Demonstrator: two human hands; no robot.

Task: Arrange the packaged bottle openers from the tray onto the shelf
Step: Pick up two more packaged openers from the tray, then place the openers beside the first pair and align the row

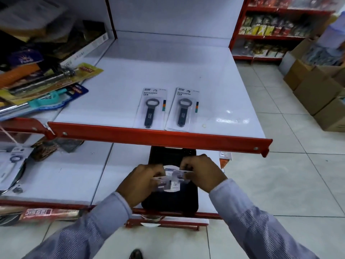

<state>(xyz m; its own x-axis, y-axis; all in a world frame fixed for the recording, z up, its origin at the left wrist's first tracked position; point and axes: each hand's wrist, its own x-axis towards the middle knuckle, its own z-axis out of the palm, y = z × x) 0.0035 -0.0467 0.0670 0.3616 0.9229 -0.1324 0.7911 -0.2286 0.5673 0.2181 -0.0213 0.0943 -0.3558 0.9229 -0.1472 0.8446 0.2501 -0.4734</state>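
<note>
Two packaged bottle openers lie side by side near the front of the white shelf [214, 86], one on the left [151, 109] and one on the right [182, 110]. Below, a black tray [190, 200] rests on the lower shelf. Over the tray, my left hand [139, 182] is closed on one blurred packaged opener [162, 182]. My right hand [203, 172] grips another packaged opener [182, 174]. The two packs overlap between my hands, and the tray's contents are mostly hidden by them.
A pile of mixed packaged goods [43, 79] crowds the shelf section to the left. A red rail [158, 136] edges the shelf front. Cardboard boxes [321, 90] stand on the tiled floor at right, and another red rack of goods [270, 28] stands behind.
</note>
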